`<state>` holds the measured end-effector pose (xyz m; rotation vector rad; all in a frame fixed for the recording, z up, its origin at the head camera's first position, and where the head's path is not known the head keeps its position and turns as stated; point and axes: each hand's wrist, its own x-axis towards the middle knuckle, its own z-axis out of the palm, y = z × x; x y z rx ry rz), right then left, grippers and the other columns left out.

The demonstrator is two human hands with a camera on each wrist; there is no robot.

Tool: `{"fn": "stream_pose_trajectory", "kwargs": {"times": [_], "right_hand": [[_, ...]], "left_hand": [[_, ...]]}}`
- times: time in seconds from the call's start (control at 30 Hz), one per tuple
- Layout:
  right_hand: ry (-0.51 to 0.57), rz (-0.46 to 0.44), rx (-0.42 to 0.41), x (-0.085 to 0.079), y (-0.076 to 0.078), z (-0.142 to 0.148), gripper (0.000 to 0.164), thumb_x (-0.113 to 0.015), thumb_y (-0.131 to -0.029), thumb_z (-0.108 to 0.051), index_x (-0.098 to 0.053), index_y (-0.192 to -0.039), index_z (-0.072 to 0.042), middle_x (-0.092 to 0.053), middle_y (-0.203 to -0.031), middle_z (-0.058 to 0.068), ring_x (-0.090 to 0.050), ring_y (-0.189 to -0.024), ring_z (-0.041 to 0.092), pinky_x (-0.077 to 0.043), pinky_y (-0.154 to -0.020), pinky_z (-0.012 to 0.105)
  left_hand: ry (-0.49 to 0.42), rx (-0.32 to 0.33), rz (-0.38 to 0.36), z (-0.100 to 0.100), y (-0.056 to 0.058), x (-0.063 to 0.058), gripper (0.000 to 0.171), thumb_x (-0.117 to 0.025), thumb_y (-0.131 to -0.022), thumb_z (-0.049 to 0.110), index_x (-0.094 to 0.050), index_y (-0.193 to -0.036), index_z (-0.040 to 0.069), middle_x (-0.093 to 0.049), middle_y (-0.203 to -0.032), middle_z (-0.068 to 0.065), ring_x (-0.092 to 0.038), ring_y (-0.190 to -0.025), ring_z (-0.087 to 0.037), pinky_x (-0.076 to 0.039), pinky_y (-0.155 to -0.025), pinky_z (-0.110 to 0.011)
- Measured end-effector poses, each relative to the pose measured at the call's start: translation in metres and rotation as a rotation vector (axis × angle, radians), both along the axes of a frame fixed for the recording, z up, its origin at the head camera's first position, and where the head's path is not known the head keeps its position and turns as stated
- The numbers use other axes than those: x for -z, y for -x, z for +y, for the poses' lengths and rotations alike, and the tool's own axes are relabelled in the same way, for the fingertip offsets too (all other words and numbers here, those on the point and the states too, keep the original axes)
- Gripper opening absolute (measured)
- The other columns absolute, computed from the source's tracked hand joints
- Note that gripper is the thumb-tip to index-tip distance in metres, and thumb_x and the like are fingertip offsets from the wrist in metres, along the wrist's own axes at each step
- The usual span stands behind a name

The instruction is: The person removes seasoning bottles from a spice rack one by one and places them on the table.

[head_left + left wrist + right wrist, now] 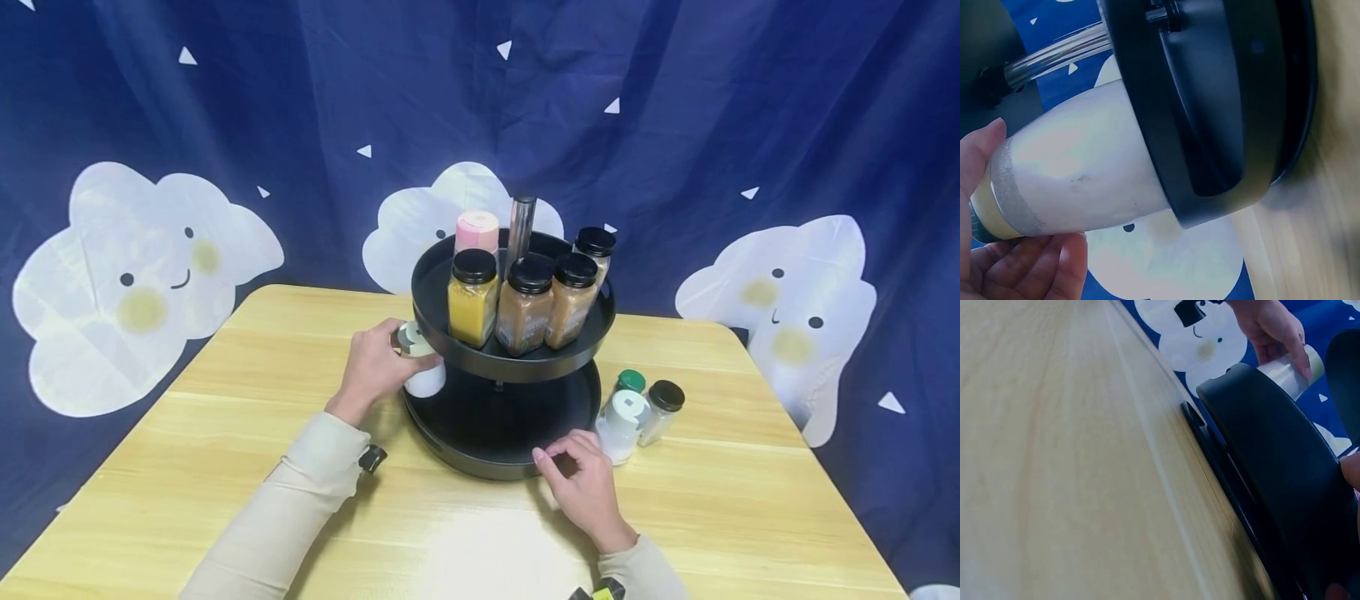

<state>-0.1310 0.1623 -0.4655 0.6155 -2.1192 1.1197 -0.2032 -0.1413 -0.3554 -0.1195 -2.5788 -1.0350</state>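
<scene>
My left hand (381,364) grips a white jar (425,382) with a pale green lid, thumb and fingers around its upper end. The jar is at the left side of the lower tier (495,473) of a black two-tier rack; in the left wrist view the tier's wall (1154,119) hides the base of the white jar (1079,169). Loosely bent, my right hand (588,487) has its fingertips at the lower tier's front right rim. In the right wrist view only bits of its fingers (1351,470) show, beside the black wall (1285,462).
The upper tier (517,365) carries a yellow spice jar (472,308), brown spice jars (525,312), a pink-topped container (477,233) and others. Right of the rack stand a white-capped bottle (621,429), a green-lidded jar (631,381) and a black-lidded jar (663,408) on the wooden table (750,500).
</scene>
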Motion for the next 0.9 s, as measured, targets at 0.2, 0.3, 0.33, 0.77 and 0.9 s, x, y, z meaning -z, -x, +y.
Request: {"fn": "stream_pose_trajectory", "kwargs": {"times": [0.2,0.3,0.33,0.77,0.9], "right_hand": [[-0.003,0.014,0.004,0.002,0.001,0.0,0.018,-0.08,-0.073,-0.008,-0.064,-0.069,-0.016,-0.061,-0.071,-0.01,-0.054,-0.077,0.016,-0.039,-0.075,0.025],[-0.002,0.008,0.002,0.002,0.001,0.001,0.018,-0.079,-0.073,-0.009,-0.064,-0.069,-0.016,-0.061,-0.07,-0.009,-0.053,-0.077,0.015,-0.039,-0.075,0.024],[0.0,0.005,0.0,0.002,0.001,0.001,0.018,-0.079,-0.073,-0.009,-0.064,-0.069,-0.016,-0.061,-0.07,-0.009,-0.053,-0.077,0.015,-0.039,-0.075,0.024],[0.002,-0.006,-0.001,0.0,0.001,0.001,0.018,-0.08,-0.074,-0.01,-0.064,-0.069,-0.016,-0.06,-0.071,-0.011,-0.053,-0.078,0.014,-0.038,-0.075,0.023],[-0.004,-0.007,0.003,0.002,0.001,0.001,0.018,-0.08,-0.074,-0.01,-0.064,-0.069,-0.016,-0.06,-0.071,-0.01,-0.053,-0.078,0.014,-0.039,-0.075,0.024]], "left_hand": [[-0.01,-0.005,0.003,-0.002,-0.001,-0.003,0.051,-0.088,-0.062,0.042,-0.067,-0.094,0.008,-0.067,-0.08,-0.005,-0.059,-0.077,-0.027,-0.044,-0.063,-0.036],[-0.008,-0.009,0.007,-0.004,-0.001,-0.004,0.051,-0.087,-0.062,0.042,-0.067,-0.094,0.008,-0.067,-0.08,-0.006,-0.059,-0.077,-0.027,-0.043,-0.063,-0.036],[-0.005,-0.01,0.008,-0.004,-0.001,-0.004,0.05,-0.087,-0.063,0.042,-0.066,-0.093,0.008,-0.067,-0.079,-0.005,-0.059,-0.076,-0.026,-0.043,-0.063,-0.035],[-0.002,-0.023,0.02,-0.013,-0.002,-0.006,0.05,-0.086,-0.063,0.041,-0.067,-0.095,0.006,-0.066,-0.078,-0.006,-0.059,-0.074,-0.026,-0.043,-0.062,-0.035],[0.004,-0.033,0.021,-0.016,-0.001,-0.005,0.053,-0.086,-0.064,0.041,-0.067,-0.098,0.005,-0.067,-0.08,-0.008,-0.059,-0.075,-0.027,-0.043,-0.063,-0.035]]}}
